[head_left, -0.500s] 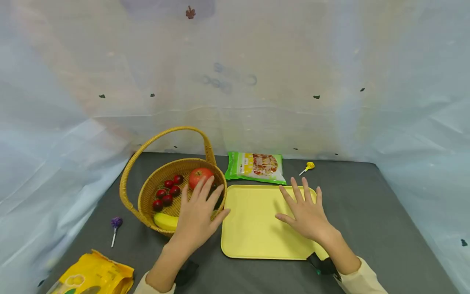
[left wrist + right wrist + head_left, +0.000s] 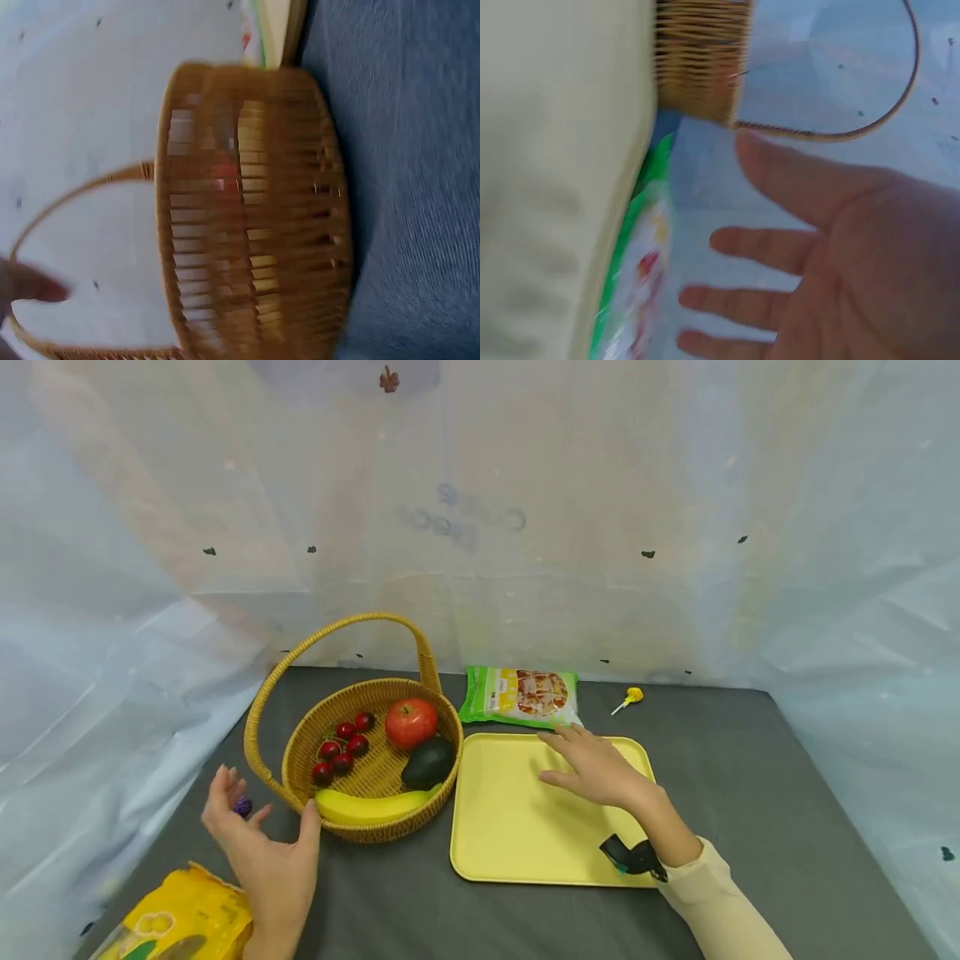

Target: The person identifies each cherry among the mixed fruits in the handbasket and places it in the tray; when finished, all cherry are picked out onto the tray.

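My left hand (image 2: 255, 827) hovers open, fingers spread, over the grey table just left of the wicker basket (image 2: 375, 831). The purple lollipop's head (image 2: 242, 807) shows between its fingers; its stick is hidden. The left wrist view shows the basket's side (image 2: 255, 217), blurred, and one fingertip (image 2: 30, 285). My right hand (image 2: 558, 760) lies flat and open over the far edge of the yellow tray (image 2: 517, 827), fingertips close to the green snack bag (image 2: 521, 693). In the right wrist view that open hand (image 2: 840, 270) sits beside the tray (image 2: 555, 187) and the green bag (image 2: 641, 277).
The basket holds a red apple (image 2: 411, 722), an avocado (image 2: 427, 762), a banana (image 2: 367, 807) and several cherries (image 2: 341, 750). A yellow lollipop (image 2: 630, 697) lies at the back right. A yellow bag (image 2: 180, 922) sits at the front left. White sheeting surrounds the table.
My left hand has left the basket and moved left and nearer, over the purple lollipop, uncovering the avocado and banana. My right hand slid toward the tray's far edge and the green bag.
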Tool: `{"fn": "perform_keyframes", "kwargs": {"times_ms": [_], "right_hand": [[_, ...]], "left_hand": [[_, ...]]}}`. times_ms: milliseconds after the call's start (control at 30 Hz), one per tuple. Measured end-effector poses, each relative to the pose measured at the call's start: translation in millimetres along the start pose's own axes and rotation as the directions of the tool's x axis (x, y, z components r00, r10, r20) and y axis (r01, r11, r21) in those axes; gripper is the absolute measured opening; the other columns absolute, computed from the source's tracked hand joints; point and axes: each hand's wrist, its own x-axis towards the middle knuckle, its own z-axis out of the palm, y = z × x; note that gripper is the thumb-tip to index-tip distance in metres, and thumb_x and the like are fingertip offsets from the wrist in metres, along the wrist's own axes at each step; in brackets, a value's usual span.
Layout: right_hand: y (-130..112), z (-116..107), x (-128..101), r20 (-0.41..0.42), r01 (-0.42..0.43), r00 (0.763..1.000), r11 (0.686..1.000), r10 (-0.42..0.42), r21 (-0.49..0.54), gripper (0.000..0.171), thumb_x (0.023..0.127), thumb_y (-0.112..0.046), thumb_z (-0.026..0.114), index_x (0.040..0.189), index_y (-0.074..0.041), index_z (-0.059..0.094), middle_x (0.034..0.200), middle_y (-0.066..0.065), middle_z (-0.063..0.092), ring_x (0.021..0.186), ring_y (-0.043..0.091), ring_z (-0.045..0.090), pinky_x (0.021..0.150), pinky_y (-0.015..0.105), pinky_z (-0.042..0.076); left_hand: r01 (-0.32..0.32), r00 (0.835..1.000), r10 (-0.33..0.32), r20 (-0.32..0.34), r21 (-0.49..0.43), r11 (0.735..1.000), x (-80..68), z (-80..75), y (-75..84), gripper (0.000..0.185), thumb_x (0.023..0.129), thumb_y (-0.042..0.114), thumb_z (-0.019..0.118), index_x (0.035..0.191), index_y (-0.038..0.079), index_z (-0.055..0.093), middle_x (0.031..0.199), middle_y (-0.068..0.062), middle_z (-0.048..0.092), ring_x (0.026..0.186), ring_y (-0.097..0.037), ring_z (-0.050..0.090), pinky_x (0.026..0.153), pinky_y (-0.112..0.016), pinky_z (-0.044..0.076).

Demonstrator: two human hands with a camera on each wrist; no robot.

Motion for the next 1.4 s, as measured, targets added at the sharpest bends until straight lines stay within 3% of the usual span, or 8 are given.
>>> {"fn": "perform_keyframes", "kwargs": {"times_ms": [133, 233, 400, 567, 733, 933, 1133, 1400], "right_hand": [[-16.2, -18.6, 32.7, 0.084, 0.116, 0.987, 0.973, -0.135, 0.201, 0.059, 0.102, -0.034, 0.058, 0.149, 0.0, 0.043, 0.148, 0.019, 0.048, 0.135, 0.037, 0.046, 0.108, 0.053, 0.042], [-32.7, -29.4, 64.2, 0.154, 0.192, 0.952, 0.911, -0.263, 0.365, 0.055, 0.103, -0.027, 0.058, 0.147, 0.002, 0.044, 0.143, 0.019, 0.053, 0.129, 0.036, 0.052, 0.105, 0.045, 0.047], [-65.7, -31.7, 122.2, 0.214, 0.293, 0.858, 0.788, -0.467, 0.541, 0.053, 0.1, -0.015, 0.062, 0.146, 0.003, 0.045, 0.142, 0.023, 0.052, 0.126, 0.037, 0.054, 0.1, 0.031, 0.05], [-99.6, -14.9, 167.5, 0.26, 0.299, 0.793, 0.724, -0.551, 0.622, 0.053, 0.097, -0.011, 0.065, 0.146, 0.001, 0.046, 0.142, 0.018, 0.053, 0.126, 0.03, 0.055, 0.097, 0.028, 0.052], [-129.4, 7.8, 196.1, 0.343, 0.244, 0.775, 0.752, -0.531, 0.612, 0.056, 0.096, -0.014, 0.067, 0.147, -0.002, 0.047, 0.141, 0.02, 0.054, 0.125, 0.028, 0.056, 0.094, 0.033, 0.055], [-152.0, 29.4, 217.2, 0.397, 0.168, 0.799, 0.801, -0.452, 0.574, 0.06, 0.094, -0.012, 0.071, 0.147, -0.001, 0.046, 0.147, 0.019, 0.049, 0.135, 0.028, 0.047, 0.089, 0.017, 0.051], [-166.3, 47.6, 224.5, 0.418, 0.149, 0.798, 0.815, -0.433, 0.561, 0.059, 0.093, -0.008, 0.071, 0.147, 0.0, 0.047, 0.147, 0.017, 0.05, 0.135, 0.027, 0.047, 0.089, 0.018, 0.05], [-167.6, 64.7, 225.4, 0.492, 0.077, 0.781, 0.842, -0.384, 0.534, 0.051, 0.092, -0.004, 0.071, 0.14, 0.0, 0.055, 0.132, 0.018, 0.06, 0.105, 0.018, 0.064, 0.096, 0.039, 0.054]], "left_hand": [[0.142, 0.97, -0.165, 0.181, 0.13, 0.981, 3.4, -1.6, -19.9, 0.095, 0.084, -0.009, 0.072, 0.158, 0.021, 0.021, 0.141, -0.018, 0.044, 0.126, -0.03, 0.046, 0.08, -0.012, 0.041], [0.134, 0.97, -0.162, 0.179, 0.161, 0.978, 4.4, -0.6, -31.3, 0.084, 0.084, -0.012, 0.071, 0.155, 0.011, 0.031, 0.131, -0.021, 0.053, 0.121, -0.035, 0.053, 0.078, -0.001, 0.041], [0.114, 0.974, -0.144, 0.177, 0.17, 0.979, 4.3, 2.3, -40.4, 0.078, 0.084, -0.013, 0.072, 0.151, 0.009, 0.038, 0.119, -0.019, 0.06, 0.115, -0.034, 0.057, 0.074, 0.004, 0.041], [0.119, 0.965, -0.153, 0.215, 0.163, 0.979, 1.6, 3.1, -41.5, 0.077, 0.085, -0.01, 0.072, 0.151, 0.01, 0.037, 0.12, -0.02, 0.059, 0.114, -0.037, 0.059, 0.075, 0.003, 0.041], [0.104, 0.967, -0.135, 0.216, 0.148, 0.983, -0.3, 4.7, -43.2, 0.076, 0.085, -0.01, 0.073, 0.151, 0.008, 0.038, 0.119, -0.021, 0.059, 0.117, -0.035, 0.057, 0.077, 0.002, 0.041], [0.101, 0.969, -0.132, 0.21, 0.149, 0.984, -1.3, 2.6, -44.2, 0.077, 0.086, -0.009, 0.072, 0.151, 0.011, 0.038, 0.119, -0.019, 0.059, 0.118, -0.033, 0.056, 0.079, 0.002, 0.041], [0.105, 0.967, -0.13, 0.22, 0.122, 0.987, -0.7, 1.7, -44.4, 0.075, 0.087, -0.008, 0.072, 0.151, 0.011, 0.038, 0.12, -0.019, 0.058, 0.117, -0.031, 0.055, 0.08, 0.001, 0.042], [0.118, 0.966, -0.145, 0.214, 0.13, 0.984, -1.0, 2.4, -41.6, 0.073, 0.086, -0.008, 0.072, 0.15, 0.006, 0.038, 0.121, -0.02, 0.058, 0.118, -0.033, 0.056, 0.08, 0.002, 0.042]]}}
